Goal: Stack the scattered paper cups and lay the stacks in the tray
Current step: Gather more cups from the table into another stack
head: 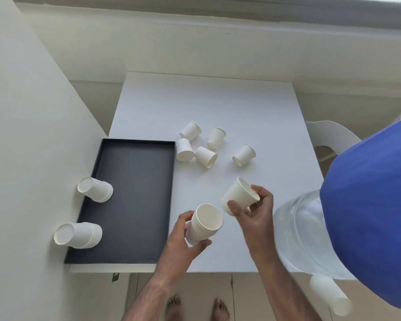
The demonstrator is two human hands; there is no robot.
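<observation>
Paper cups nested into a short stack [204,224] sit in the left hand [183,242], fingers [199,245] wrapped around the stack's side, mouth tilted up and toward the right, apparently to receive another. Just beside it, the right hand [252,209] pinches a single cup [238,195] between thumb and fingers, its base angled toward the stack's open mouth, not yet inserted. To the left, a dark tray [134,200] on the white counter [218,107] carries two finished stacks lying on their sides along its left edge, one nearer [79,235] and one farther [95,189], leaving most of the tray floor bare for more. Farther back, five loose cups [208,144] lie tipped over on the counter, near one another, waiting to be gathered.
</observation>
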